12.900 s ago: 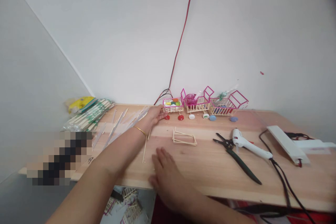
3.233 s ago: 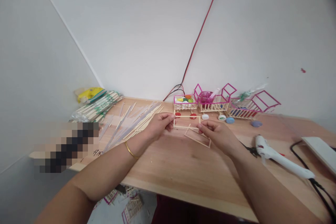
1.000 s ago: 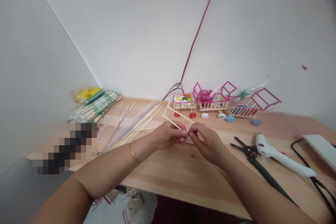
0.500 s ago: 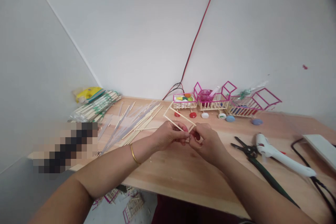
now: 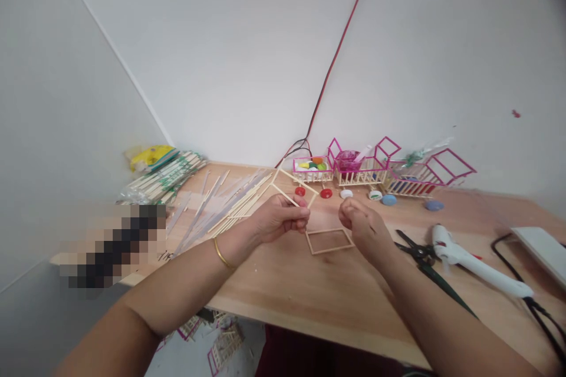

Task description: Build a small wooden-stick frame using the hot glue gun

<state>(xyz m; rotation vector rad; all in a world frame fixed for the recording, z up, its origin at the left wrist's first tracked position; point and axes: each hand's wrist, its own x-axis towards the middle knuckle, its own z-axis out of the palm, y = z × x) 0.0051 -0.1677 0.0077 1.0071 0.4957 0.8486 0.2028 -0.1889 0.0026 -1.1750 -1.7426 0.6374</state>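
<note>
**On the table: left hand lifts one stick frame, second frame lies flat**

At the near centre of the table [image 5: 309, 288], left hand [image 5: 276, 221] pinches a corner of a thin wooden stick frame [image 5: 294, 187], fingers clenched on it; frame is raised off the wood, tilted up and away. Gold bangle [image 5: 220, 253] on that wrist. Right hand [image 5: 360, 230] hovers just beside, fingers loosely curled, holding nothing I can see. Second stick frame [image 5: 329, 240] lies flat on the table between the two hands, touching neither. Right of it: black pliers [image 5: 424, 265], then white glue gun [image 5: 469, 259] with its cord. Left side: loose sticks [image 5: 221, 206] fanned out, packed stick bundles [image 5: 161, 182] behind them. Far edge by the wall: row of small pink-and-wood carts [image 5: 367, 171] with bottle-cap wheels. Red and black cable [image 5: 331, 65] runs up the wall.
</note>
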